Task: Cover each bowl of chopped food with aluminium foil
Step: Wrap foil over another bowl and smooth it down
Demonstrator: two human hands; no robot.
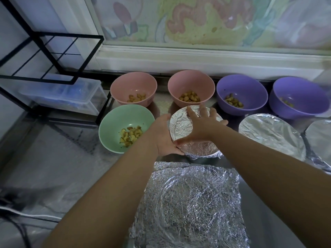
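far-left bowls (133, 83) were logged pink | far-right bowls (241, 86) purple | near-left bowl (114, 122) mint green | chopped food (189, 97) yellow-brown | foil sheet (191, 203) silver, crinkled | rack (53, 42) black

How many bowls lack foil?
5: left pink bowl, right pink bowl, left purple bowl and right purple bowl in the back row; green bowl front left. More may lie off-frame right.
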